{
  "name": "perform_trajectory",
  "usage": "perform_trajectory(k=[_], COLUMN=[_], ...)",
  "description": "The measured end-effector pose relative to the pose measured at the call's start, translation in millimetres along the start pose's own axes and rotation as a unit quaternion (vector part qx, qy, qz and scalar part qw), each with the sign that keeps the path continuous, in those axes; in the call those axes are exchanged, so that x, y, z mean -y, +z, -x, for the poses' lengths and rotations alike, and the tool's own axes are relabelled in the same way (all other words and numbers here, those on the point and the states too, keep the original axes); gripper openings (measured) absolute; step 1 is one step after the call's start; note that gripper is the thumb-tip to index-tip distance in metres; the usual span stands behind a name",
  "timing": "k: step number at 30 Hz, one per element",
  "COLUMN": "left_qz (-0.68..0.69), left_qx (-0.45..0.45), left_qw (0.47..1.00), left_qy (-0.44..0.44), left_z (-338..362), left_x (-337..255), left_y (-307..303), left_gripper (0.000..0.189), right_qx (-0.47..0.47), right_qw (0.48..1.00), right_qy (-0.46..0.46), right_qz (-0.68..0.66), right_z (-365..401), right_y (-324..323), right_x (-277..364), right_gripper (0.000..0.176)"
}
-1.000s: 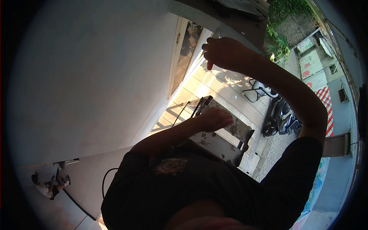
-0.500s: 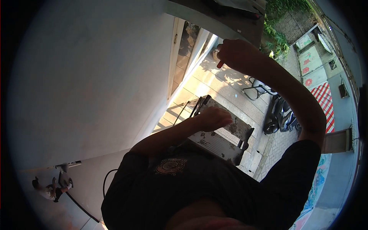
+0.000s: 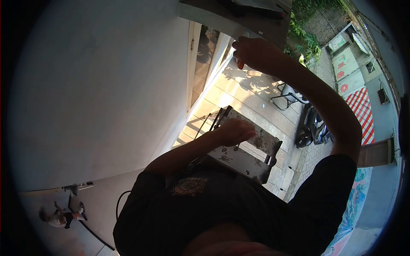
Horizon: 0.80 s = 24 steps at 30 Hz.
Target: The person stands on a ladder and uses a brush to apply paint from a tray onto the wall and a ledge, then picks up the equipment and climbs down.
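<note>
My right hand (image 3: pixel 256 54) is raised at the top, with its fingers curled and the thumb pointing down. It is beside the underside edge of a grey ledge (image 3: pixel 239 28). Lower down, my left hand (image 3: pixel 237 131) is closed in a loose fist in front of my chest. It overlaps a worn grey folding workbench (image 3: pixel 243 161) with peeling patches and a slot between its two boards. What either hand holds, if anything, I cannot make out.
A dark tool with a red tip (image 3: pixel 279 16) lies on the ledge. A pale wall (image 3: pixel 98 94) fills the left, beside a framed glass door (image 3: pixel 205 64). A chair (image 3: pixel 288 96) and a motorcycle (image 3: pixel 314 128) stand at right. Another person (image 3: pixel 64 218) is far off at lower left.
My right hand has moved a little left and up, closer to the ledge. My left hand has barely shifted. The other person at lower left has changed posture.
</note>
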<state>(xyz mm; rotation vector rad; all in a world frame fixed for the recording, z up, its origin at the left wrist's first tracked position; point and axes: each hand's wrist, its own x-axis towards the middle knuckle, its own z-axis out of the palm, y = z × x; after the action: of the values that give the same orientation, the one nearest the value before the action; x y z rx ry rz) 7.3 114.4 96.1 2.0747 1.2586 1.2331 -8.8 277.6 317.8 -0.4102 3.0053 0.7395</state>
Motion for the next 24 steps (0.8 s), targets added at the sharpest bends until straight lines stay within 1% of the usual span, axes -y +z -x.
perform_trajectory(k=[1,2,5,6,7,9,10,13,14,15,17,18,20,21,23,24], left_qz=[-0.002,-0.002,0.005,0.003,0.0,-0.002,-0.004,-0.008,-0.008,-0.01,-0.011,-0.008,-0.004,-0.005,-0.007,-0.006], left_qx=[0.001,0.0,0.0,0.001,0.003,0.002,0.0,0.004,0.005,0.007,0.01,0.012,0.014,0.015,0.014,0.014], left_qw=[1.0,1.0,1.0,1.0,1.0,1.0,1.0,1.0,1.0,1.0,1.0,1.0,1.0,1.0,1.0,1.0], left_qy=[-0.001,-0.002,-0.003,-0.004,-0.004,-0.004,-0.005,-0.01,-0.01,-0.007,-0.003,-0.004,-0.003,-0.001,0.001,-0.001], left_z=[0,0,0,0,0,0,0,1,1,0,1,1,-1,-1,0,0], left_x=[0,0,-2,-1,0,1,0,0,0,1,1,0,0,0,0,-1], left_y=[0,-1,-1,0,0,1,1,0,1,0,1,0,-1,0,-1,0], left_gripper=[0.031,0.031,0.031,0.031,0.031,0.031,0.031,0.031,0.031,0.032,0.032,0.032,0.032,0.033,0.033,0.034], right_qx=[0.02,0.054,0.058,0.037,0.036,-0.041,0.002,-0.013,-0.044,-0.045,0.015,0.016,-0.038,-0.037,0.011,0.012], right_qw=[0.999,0.997,0.997,0.998,0.998,0.998,0.996,0.993,0.997,0.997,0.996,0.996,0.998,0.998,0.997,0.997], right_qy=[0.037,0.052,0.06,0.042,0.042,-0.024,0.021,0.035,-0.001,0.0,0.037,0.039,0.016,0.017,0.063,0.063], right_qz=[-0.004,0.017,-0.001,-0.026,-0.025,-0.05,-0.085,-0.109,-0.066,-0.067,-0.074,-0.074,-0.043,-0.044,-0.037,-0.037], right_z=[5,13,18,15,11,-3,-14,-31,-29,-28,-21,-12,12,25,46,51], right_y=[-6,-14,-35,-33,-32,-30,-21,-2,3,7,14,14,10,7,-6,-9], right_x=[7,14,30,28,26,23,20,10,7,4,-2,-3,0,5,16,21], right_gripper=[0.007,0.007,0.006,0.006,0.006,0.006,0.007,0.007,0.005,0.005,0.005,0.005,0.006,0.006,0.006,0.006])
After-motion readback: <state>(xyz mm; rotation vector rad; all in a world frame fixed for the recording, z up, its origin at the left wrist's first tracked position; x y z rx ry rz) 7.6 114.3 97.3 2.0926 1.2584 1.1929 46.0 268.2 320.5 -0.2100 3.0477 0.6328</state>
